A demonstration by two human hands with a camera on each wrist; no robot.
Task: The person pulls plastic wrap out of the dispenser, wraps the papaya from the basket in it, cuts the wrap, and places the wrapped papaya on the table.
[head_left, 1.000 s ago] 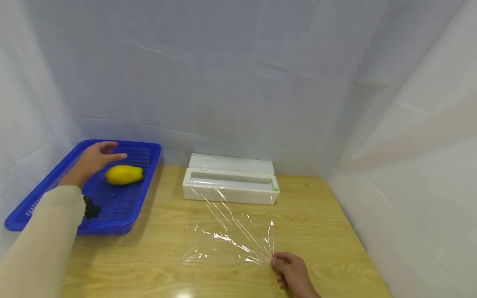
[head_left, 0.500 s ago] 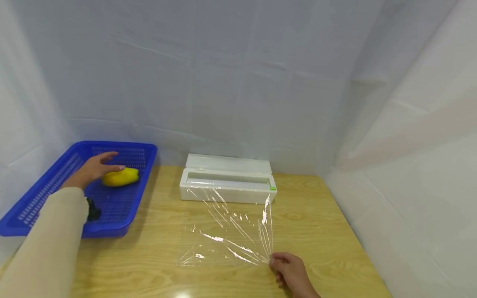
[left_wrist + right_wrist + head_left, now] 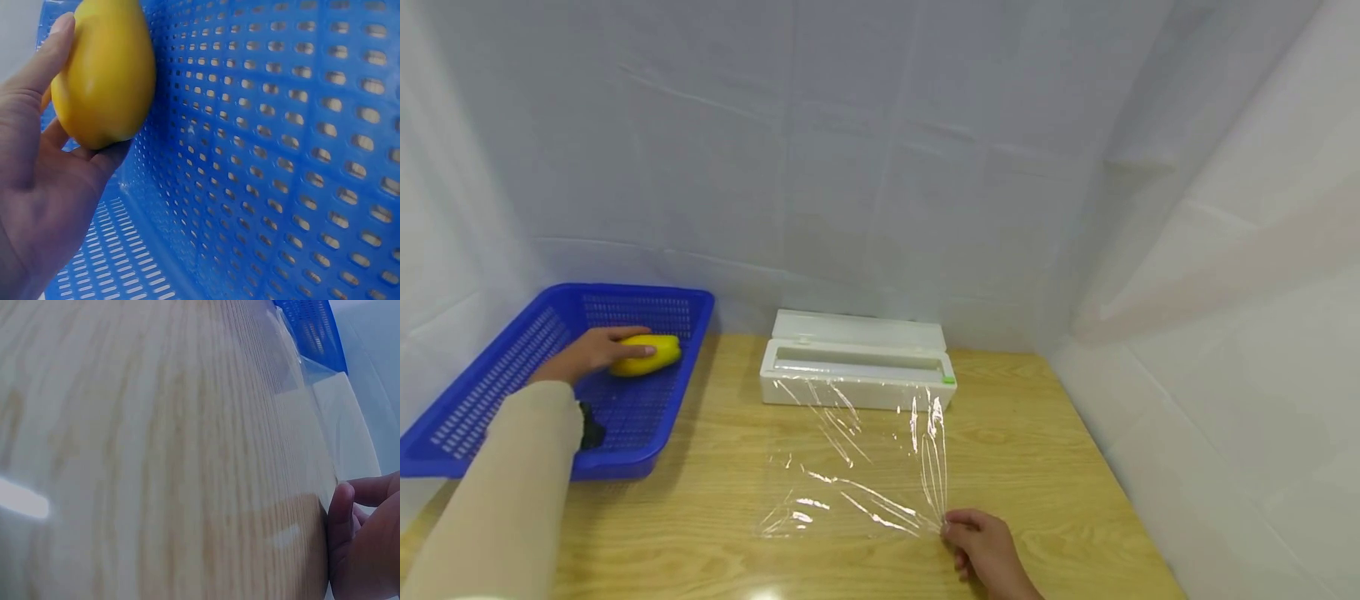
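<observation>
Head view shows the left hand (image 3: 597, 350) curled round the yellow fruit (image 3: 662, 355) inside the blue basket (image 3: 613, 468); the right hand (image 3: 988, 550) pinches the near right corner of the clear film (image 3: 857, 475), which runs from the white box (image 3: 857, 394) over the bench (image 3: 1037, 467). The fruit looks firm, smooth and fairly weighty, so it could slip; its fat middle, thumb opposite fingers, seems the surest hold. Film should be thin, limp and clingy, best taken by corners. Whether the fruit is lifted, I cannot tell.
</observation>
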